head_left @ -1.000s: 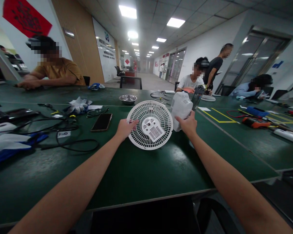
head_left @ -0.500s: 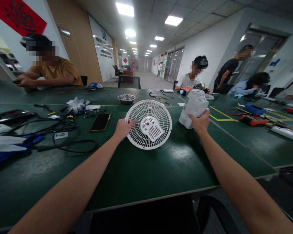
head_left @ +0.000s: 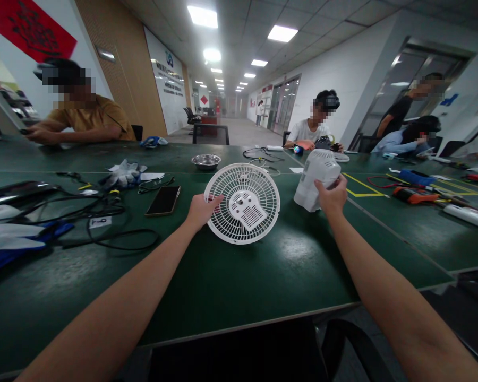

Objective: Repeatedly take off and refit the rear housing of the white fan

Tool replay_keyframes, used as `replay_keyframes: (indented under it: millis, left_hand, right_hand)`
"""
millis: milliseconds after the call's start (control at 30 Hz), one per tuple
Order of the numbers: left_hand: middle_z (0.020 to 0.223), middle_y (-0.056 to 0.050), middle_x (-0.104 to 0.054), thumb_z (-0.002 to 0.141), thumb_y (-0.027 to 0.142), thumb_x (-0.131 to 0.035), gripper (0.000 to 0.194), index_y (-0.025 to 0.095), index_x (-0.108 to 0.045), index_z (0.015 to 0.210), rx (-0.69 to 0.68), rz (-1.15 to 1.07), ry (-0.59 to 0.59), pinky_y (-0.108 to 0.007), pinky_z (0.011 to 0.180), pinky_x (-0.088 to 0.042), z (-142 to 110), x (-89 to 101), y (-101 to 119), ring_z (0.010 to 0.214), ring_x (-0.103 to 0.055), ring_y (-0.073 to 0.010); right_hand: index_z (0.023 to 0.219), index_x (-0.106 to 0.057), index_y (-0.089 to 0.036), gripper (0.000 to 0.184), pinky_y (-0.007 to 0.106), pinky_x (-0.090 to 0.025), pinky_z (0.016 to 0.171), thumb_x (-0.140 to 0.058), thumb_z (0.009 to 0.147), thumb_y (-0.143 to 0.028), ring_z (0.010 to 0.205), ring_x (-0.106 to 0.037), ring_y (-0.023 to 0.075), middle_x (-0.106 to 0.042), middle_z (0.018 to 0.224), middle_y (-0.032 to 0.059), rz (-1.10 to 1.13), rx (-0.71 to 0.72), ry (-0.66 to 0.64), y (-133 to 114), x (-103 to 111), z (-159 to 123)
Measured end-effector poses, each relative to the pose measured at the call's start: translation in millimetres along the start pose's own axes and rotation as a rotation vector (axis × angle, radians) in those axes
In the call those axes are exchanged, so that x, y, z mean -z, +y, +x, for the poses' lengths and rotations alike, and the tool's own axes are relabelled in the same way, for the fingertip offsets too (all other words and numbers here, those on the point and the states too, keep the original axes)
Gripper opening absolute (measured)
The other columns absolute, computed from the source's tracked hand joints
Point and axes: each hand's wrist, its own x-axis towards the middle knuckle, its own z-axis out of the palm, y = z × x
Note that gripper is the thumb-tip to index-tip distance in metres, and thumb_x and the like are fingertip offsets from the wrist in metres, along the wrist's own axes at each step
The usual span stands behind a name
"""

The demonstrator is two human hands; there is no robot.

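My left hand (head_left: pixel 201 211) grips the left rim of a round white fan grille (head_left: pixel 258 196), thumb on its face. The grille stands tilted over the green table, its slotted hub plate facing me. To its right, my right hand (head_left: pixel 332 195) is wrapped around a white plastic fan housing (head_left: pixel 313 183) with vents at its top; some fingers are hidden behind it. Grille and housing are apart from each other.
A black phone (head_left: pixel 163 200), cables (head_left: pixel 115 239) and gloves (head_left: pixel 125 174) lie to the left. Behind the grille is a metal bowl (head_left: pixel 206 161). An orange-and-black tool (head_left: pixel 414 195) lies at right. Several people are around the table (head_left: pixel 239 286).
My right hand has shifted slightly right with the housing, and its grip has turned a little. My left hand and the grille stay put. A standing person at the back moved right.
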Motion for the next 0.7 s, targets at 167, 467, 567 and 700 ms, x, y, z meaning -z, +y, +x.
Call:
replay_keyframes:
  millis: [167,467,567,700]
  left_hand:
    - [0.088,-0.010,-0.078,0.085,0.027,-0.077,0.018,0.012,-0.074,0.094,-0.017,0.013,-0.012,-0.041,0.074,-0.063,-1.0,1.1,0.3,0.076,-0.075,-0.0232]
    - [0.087,-0.011,-0.078,0.083,0.030,-0.078,0.022,0.011,-0.073,0.093,-0.023,-0.019,-0.017,-0.041,0.072,-0.063,-0.8,0.8,-0.1,0.076,-0.075,-0.0239]
    - [0.084,-0.010,-0.077,0.081,0.030,-0.079,0.021,0.011,-0.073,0.089,-0.041,-0.037,-0.014,-0.039,0.072,-0.063,1.5,0.1,-3.0,0.073,-0.074,-0.0226]
    - [0.084,-0.009,-0.077,0.081,0.031,-0.080,0.022,0.012,-0.073,0.088,-0.025,-0.025,-0.007,-0.039,0.074,-0.063,2.9,0.1,-4.1,0.073,-0.074,-0.0221]
  right_hand:
    - [0.141,-0.040,-0.015,0.091,0.050,-0.050,0.097,-0.078,0.067,-0.052,0.108,-0.064,0.0312,-0.064,0.123,0.0160,0.023,0.023,-0.009,3.4,-1.4,0.6]
    - [0.137,-0.048,-0.014,0.082,0.047,-0.052,0.094,-0.075,0.070,-0.052,0.105,-0.066,0.0294,-0.066,0.123,0.0162,0.070,0.003,0.016,-0.7,-1.0,1.5]
    - [0.138,-0.046,-0.015,0.080,0.048,-0.052,0.094,-0.072,0.072,-0.051,0.106,-0.066,0.0290,-0.064,0.125,0.0158,0.094,0.004,0.005,-2.8,-0.5,1.2]
    - [0.139,-0.043,-0.016,0.079,0.049,-0.051,0.097,-0.071,0.074,-0.050,0.118,-0.061,0.0306,-0.059,0.132,0.0165,0.104,0.044,-0.008,-8.5,1.7,-0.5]
